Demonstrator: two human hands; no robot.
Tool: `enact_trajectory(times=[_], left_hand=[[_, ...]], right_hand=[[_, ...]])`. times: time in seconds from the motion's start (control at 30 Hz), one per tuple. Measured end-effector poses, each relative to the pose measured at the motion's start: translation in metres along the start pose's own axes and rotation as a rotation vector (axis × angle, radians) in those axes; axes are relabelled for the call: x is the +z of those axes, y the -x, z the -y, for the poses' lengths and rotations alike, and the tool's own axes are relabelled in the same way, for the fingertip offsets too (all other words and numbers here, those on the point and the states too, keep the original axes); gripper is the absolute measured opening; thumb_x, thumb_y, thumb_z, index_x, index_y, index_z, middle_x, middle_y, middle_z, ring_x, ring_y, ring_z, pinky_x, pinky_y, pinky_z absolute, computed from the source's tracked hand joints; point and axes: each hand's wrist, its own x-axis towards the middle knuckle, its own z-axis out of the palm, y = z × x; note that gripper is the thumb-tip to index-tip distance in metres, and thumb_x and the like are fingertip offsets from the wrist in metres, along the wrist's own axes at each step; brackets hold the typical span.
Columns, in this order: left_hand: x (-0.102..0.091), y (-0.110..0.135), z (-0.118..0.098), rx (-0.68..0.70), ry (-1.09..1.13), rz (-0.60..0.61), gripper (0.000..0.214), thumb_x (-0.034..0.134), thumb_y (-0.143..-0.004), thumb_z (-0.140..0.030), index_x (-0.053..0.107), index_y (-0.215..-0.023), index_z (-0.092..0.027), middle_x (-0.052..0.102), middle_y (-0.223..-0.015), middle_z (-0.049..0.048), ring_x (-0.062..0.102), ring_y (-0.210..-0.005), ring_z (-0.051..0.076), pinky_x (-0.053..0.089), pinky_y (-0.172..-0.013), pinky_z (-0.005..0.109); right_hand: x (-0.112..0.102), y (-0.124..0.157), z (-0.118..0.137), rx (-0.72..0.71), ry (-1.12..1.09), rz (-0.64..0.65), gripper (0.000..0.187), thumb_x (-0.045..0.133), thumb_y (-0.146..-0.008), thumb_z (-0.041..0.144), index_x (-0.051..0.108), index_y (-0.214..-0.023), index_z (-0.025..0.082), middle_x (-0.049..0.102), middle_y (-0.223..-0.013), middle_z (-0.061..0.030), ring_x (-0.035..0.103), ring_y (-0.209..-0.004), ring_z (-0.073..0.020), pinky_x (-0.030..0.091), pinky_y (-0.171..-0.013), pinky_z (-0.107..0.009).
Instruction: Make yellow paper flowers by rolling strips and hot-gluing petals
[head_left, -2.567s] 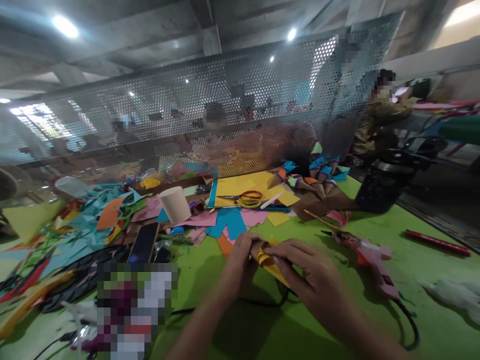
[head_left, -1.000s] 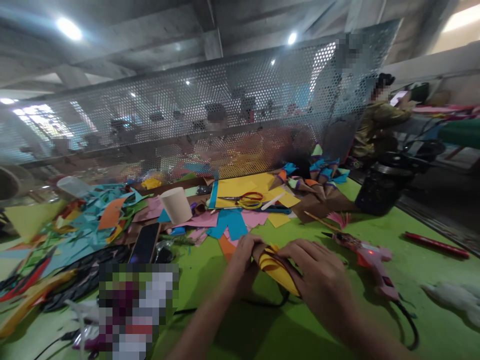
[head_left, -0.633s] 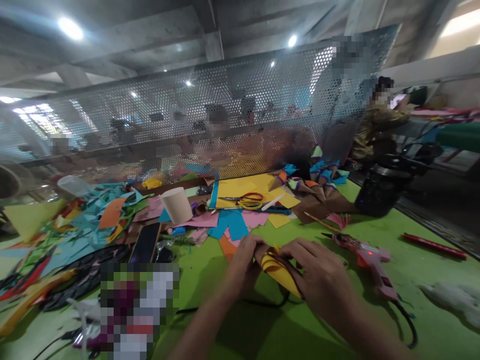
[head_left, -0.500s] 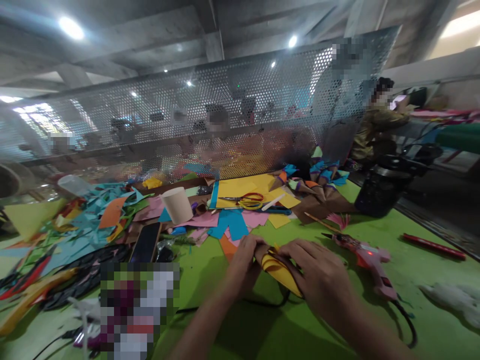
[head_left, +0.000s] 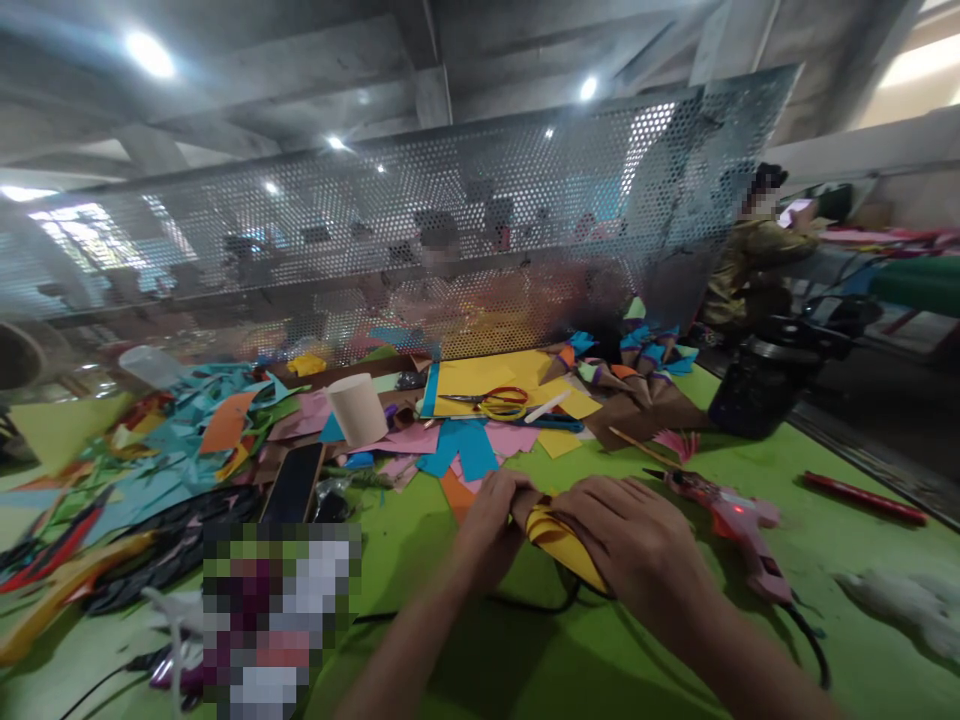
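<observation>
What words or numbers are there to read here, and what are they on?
None: no word or number can be read anywhere.
The yellow paper in the left hand and right hand: plain.
The cup: plain.
The phone: dark screen, nothing on it.
The glue gun: any label is too blurred to read.
The pixelated patch: hidden, unreadable.

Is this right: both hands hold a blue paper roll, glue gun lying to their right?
No. In the head view the paper roll is yellow, not blue. The left hand and right hand both hold it, and the glue gun lies to their right.
</observation>
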Motion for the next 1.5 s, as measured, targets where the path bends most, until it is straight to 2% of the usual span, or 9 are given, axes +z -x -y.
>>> enact_trajectory(times=[0.2, 0.4, 0.7, 1.0, 1.13, 1.33, 1.5], left_hand=[[-0.001, 0.0, 0.0, 0.031, -0.003, 0.007, 0.021, 0.05, -0.082, -0.002, 0.053, -0.095, -0.018, 0.059, -0.095, 0.0058, 0.052, -0.088, 0.021, 0.041, -0.074, 0.032], [0.001, 0.001, 0.001, 0.046, -0.024, 0.018, 0.023, 0.051, -0.083, 0.0, 0.052, -0.097, -0.019, 0.059, -0.095, 0.0055, 0.05, -0.09, 0.02, 0.039, -0.076, 0.031], [-0.001, -0.001, -0.003, 0.038, 0.024, 0.003, 0.021, 0.051, -0.084, -0.002, 0.052, -0.096, -0.019, 0.059, -0.095, 0.0048, 0.052, -0.088, 0.02, 0.04, -0.074, 0.03], [-0.003, -0.001, -0.004, 0.074, -0.061, 0.037, 0.021, 0.053, -0.084, -0.002, 0.052, -0.097, -0.019, 0.059, -0.096, 0.006, 0.051, -0.09, 0.021, 0.04, -0.076, 0.031], [-0.003, -0.001, -0.005, 0.074, -0.101, 0.059, 0.017, 0.053, -0.086, -0.004, 0.052, -0.095, -0.019, 0.059, -0.095, 0.006, 0.051, -0.091, 0.021, 0.04, -0.077, 0.032], [-0.001, 0.0, -0.002, 0.089, -0.026, 0.058, 0.02, 0.051, -0.085, -0.003, 0.052, -0.098, -0.019, 0.059, -0.095, 0.0052, 0.051, -0.09, 0.019, 0.039, -0.076, 0.03], [-0.002, 0.001, -0.001, 0.09, -0.027, 0.069, 0.021, 0.051, -0.085, -0.004, 0.052, -0.098, -0.02, 0.059, -0.095, 0.0051, 0.052, -0.09, 0.02, 0.039, -0.077, 0.031]], right_hand=[[-0.005, -0.006, -0.001, -0.087, 0.121, 0.069, 0.037, 0.038, -0.102, 0.027, 0.062, -0.075, 0.017, 0.059, -0.068, -0.0037, 0.05, -0.06, -0.0175, 0.03, -0.062, -0.032], [-0.01, -0.007, 0.001, -0.097, 0.155, 0.111, 0.034, 0.038, -0.101, 0.018, 0.061, -0.075, 0.017, 0.058, -0.069, -0.003, 0.048, -0.059, -0.0166, 0.029, -0.061, -0.032], [-0.008, -0.006, 0.002, -0.09, 0.134, 0.114, 0.025, 0.048, -0.096, 0.016, 0.06, -0.074, 0.017, 0.057, -0.068, -0.0026, 0.049, -0.059, -0.0163, 0.029, -0.062, -0.031], [-0.008, -0.009, 0.002, -0.116, 0.162, 0.15, 0.018, 0.055, -0.085, 0.005, 0.061, -0.074, 0.018, 0.057, -0.068, -0.0008, 0.045, -0.057, -0.0161, 0.026, -0.06, -0.032], [-0.01, -0.009, 0.0, -0.112, 0.141, 0.183, 0.017, 0.056, -0.083, 0.004, 0.061, -0.074, 0.018, 0.057, -0.068, -0.0007, 0.047, -0.058, -0.016, 0.026, -0.06, -0.032], [-0.011, -0.009, 0.001, -0.075, 0.126, 0.223, 0.017, 0.058, -0.08, 0.003, 0.059, -0.072, 0.018, 0.058, -0.068, -0.0006, 0.048, -0.059, -0.0156, 0.026, -0.06, -0.031], [-0.015, -0.013, 0.005, -0.113, 0.149, 0.24, 0.019, 0.057, -0.078, 0.0, 0.057, -0.072, 0.018, 0.058, -0.069, 0.0, 0.046, -0.059, -0.0151, 0.025, -0.059, -0.031]])
